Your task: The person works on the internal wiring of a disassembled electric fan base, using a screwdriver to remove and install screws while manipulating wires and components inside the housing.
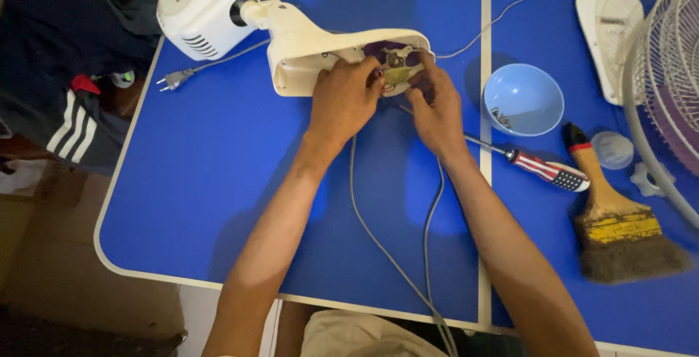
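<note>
Head cam view: both hands are in the open underside of a cream fan base (342, 55), lying on its side near the far edge of the blue table (218, 182). Left hand (344, 102) has its fingers curled, pinching at the wiring inside. Right hand (435, 113) has bent fingers pressing the same spot. A striped-handle screwdriver (542, 167), a blue bowl (523, 100) and a paintbrush (611, 218) sit toward the right edge.
</note>
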